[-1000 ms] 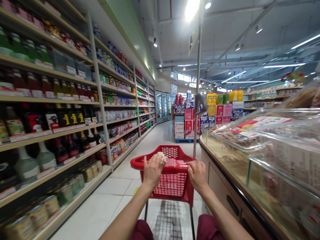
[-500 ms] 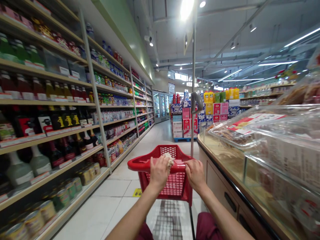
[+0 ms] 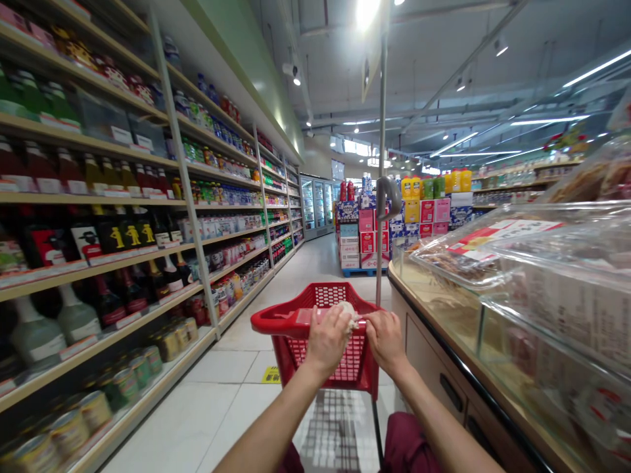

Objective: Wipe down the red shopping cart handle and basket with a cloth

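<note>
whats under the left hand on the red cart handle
What looks like a whitish cloth pokes out past the left hand, against the red cart handle. The hand covers the rest, so how much cloth or handle lies beneath cannot be seen.

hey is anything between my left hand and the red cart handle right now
Yes: a bunched pale cloth shows at the fingers of your left hand, seemingly between them and the red handle. How far it reaches under the palm is hidden.
</note>
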{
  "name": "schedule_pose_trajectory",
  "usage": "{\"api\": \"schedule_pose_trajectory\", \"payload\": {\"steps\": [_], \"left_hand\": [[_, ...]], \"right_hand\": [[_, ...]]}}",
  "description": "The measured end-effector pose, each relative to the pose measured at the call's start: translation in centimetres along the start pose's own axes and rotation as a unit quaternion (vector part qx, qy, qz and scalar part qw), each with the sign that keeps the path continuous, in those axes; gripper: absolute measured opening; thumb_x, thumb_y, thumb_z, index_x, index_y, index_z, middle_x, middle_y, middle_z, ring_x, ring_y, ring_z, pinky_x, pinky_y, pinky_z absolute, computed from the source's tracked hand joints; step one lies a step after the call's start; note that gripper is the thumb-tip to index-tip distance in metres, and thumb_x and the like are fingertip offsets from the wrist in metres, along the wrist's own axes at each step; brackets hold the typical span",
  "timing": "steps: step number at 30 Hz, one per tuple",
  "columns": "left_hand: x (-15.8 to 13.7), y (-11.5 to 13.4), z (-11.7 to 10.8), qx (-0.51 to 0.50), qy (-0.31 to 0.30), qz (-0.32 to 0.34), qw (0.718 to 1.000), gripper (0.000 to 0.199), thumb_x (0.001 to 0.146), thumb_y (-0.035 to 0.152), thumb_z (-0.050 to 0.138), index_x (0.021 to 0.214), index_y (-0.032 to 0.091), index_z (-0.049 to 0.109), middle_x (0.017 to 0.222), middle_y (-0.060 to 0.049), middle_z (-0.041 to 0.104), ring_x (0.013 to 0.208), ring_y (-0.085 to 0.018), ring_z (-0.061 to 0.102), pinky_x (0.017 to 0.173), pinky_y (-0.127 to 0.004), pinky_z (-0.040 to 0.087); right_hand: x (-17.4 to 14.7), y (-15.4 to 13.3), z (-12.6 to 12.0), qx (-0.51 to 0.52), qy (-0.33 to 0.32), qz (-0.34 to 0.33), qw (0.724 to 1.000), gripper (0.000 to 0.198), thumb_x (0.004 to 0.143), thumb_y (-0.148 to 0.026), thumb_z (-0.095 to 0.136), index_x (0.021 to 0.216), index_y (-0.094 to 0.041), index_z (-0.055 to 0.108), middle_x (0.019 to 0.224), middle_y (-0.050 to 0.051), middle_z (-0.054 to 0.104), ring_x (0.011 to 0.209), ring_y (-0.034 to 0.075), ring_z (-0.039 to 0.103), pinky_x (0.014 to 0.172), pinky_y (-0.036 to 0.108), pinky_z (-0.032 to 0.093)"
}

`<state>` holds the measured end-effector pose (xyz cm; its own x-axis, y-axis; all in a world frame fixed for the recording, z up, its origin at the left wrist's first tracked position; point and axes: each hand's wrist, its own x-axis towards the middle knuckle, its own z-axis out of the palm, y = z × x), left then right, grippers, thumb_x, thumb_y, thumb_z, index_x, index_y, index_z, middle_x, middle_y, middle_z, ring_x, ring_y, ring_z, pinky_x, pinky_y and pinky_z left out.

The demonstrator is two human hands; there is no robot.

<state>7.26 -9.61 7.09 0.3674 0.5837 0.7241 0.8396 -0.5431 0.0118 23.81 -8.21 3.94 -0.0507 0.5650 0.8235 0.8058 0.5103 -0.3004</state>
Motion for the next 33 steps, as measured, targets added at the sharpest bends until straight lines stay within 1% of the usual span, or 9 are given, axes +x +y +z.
{"api": "schedule_pose_trajectory", "payload": {"steps": [3, 7, 9, 15, 17, 20, 22, 28, 33], "left_hand": [[-0.1, 0.2, 0.3, 0.01, 0.01, 0.019, 1.0, 0.028, 0.082, 0.025, 0.042, 0.109, 0.025, 0.049, 0.119, -0.005, 0.055, 0.11, -0.019, 0.048, 0.101, -0.055, 0.019], [-0.5, -3.4, -1.2, 0.036, 0.021, -0.13, 0.991, 0.03, 0.083, 0.022, 0.037, 0.112, 0.022, 0.048, 0.116, -0.008, 0.057, 0.107, -0.021, 0.051, 0.098, -0.057, 0.022], [-0.5, -3.7, -1.6, 0.041, 0.016, -0.16, 0.986, 0.03, 0.084, 0.022, 0.036, 0.111, 0.022, 0.048, 0.116, -0.008, 0.056, 0.108, -0.021, 0.051, 0.098, -0.058, 0.023], [0.0, -0.8, -0.9, 0.01, -0.015, -0.018, 1.0, 0.029, 0.083, 0.024, 0.041, 0.11, 0.026, 0.049, 0.12, -0.005, 0.054, 0.11, -0.019, 0.049, 0.101, -0.054, 0.02], [-0.1, -2.1, -1.4, 0.015, -0.018, -0.052, 0.998, 0.03, 0.083, 0.023, 0.04, 0.111, 0.025, 0.048, 0.119, -0.006, 0.055, 0.109, -0.019, 0.049, 0.101, -0.055, 0.019], [-0.6, -5.2, -2.4, 0.043, -0.012, -0.174, 0.984, 0.03, 0.083, 0.021, 0.037, 0.111, 0.023, 0.049, 0.116, -0.007, 0.057, 0.107, -0.021, 0.051, 0.099, -0.057, 0.02], [-0.8, -5.7, -2.6, 0.053, -0.005, -0.206, 0.977, 0.03, 0.083, 0.022, 0.036, 0.111, 0.022, 0.049, 0.116, -0.008, 0.057, 0.107, -0.022, 0.051, 0.098, -0.057, 0.022], [-0.7, -2.5, -1.1, 0.03, -0.015, -0.009, 0.999, 0.031, 0.081, 0.021, 0.041, 0.111, 0.025, 0.048, 0.122, -0.005, 0.053, 0.11, -0.019, 0.048, 0.101, -0.053, 0.019], [-2.5, -7.6, -2.4, 0.09, 0.025, -0.105, 0.99, 0.03, 0.082, 0.022, 0.038, 0.11, 0.022, 0.05, 0.115, -0.009, 0.057, 0.105, -0.022, 0.052, 0.098, -0.056, 0.021]], "right_hand": [[0.1, 0.1, -0.4, -0.001, -0.014, -0.01, 1.0, 0.023, 0.085, -0.021, 0.034, 0.086, -0.022, 0.057, 0.084, 0.002, 0.061, 0.086, 0.017, 0.05, 0.088, 0.037, 0.027], [0.1, 0.1, -0.3, -0.001, -0.005, -0.01, 1.0, 0.024, 0.085, -0.021, 0.034, 0.087, -0.022, 0.057, 0.085, 0.003, 0.061, 0.086, 0.018, 0.05, 0.088, 0.038, 0.026], [0.0, 0.0, -0.1, -0.002, 0.003, -0.006, 1.0, 0.024, 0.085, -0.021, 0.033, 0.087, -0.022, 0.058, 0.084, 0.003, 0.061, 0.086, 0.018, 0.05, 0.089, 0.038, 0.026], [-0.1, 0.0, -0.2, -0.011, -0.008, -0.014, 1.0, 0.024, 0.085, -0.021, 0.034, 0.088, -0.022, 0.058, 0.085, 0.002, 0.062, 0.086, 0.017, 0.051, 0.088, 0.038, 0.026], [0.0, 0.2, -0.4, -0.007, -0.016, -0.016, 1.0, 0.024, 0.085, -0.021, 0.034, 0.089, -0.022, 0.058, 0.085, 0.002, 0.062, 0.086, 0.017, 0.051, 0.088, 0.037, 0.027], [0.0, 0.3, -0.3, 0.002, -0.009, -0.012, 1.0, 0.023, 0.084, -0.02, 0.035, 0.088, -0.022, 0.057, 0.085, 0.003, 0.062, 0.087, 0.018, 0.05, 0.089, 0.038, 0.026], [0.0, 0.3, -0.2, 0.004, 0.003, -0.007, 1.0, 0.023, 0.084, -0.02, 0.035, 0.087, -0.022, 0.057, 0.084, 0.003, 0.061, 0.087, 0.018, 0.05, 0.089, 0.039, 0.025], [0.0, 0.5, -0.4, -0.002, -0.001, -0.01, 1.0, 0.023, 0.084, -0.021, 0.034, 0.086, -0.022, 0.057, 0.084, 0.003, 0.061, 0.086, 0.018, 0.05, 0.088, 0.038, 0.027], [0.0, 0.6, -0.4, -0.013, 0.002, -0.005, 1.0, 0.023, 0.084, -0.021, 0.034, 0.084, -0.022, 0.058, 0.083, 0.003, 0.062, 0.086, 0.018, 0.051, 0.09, 0.039, 0.025]]}}
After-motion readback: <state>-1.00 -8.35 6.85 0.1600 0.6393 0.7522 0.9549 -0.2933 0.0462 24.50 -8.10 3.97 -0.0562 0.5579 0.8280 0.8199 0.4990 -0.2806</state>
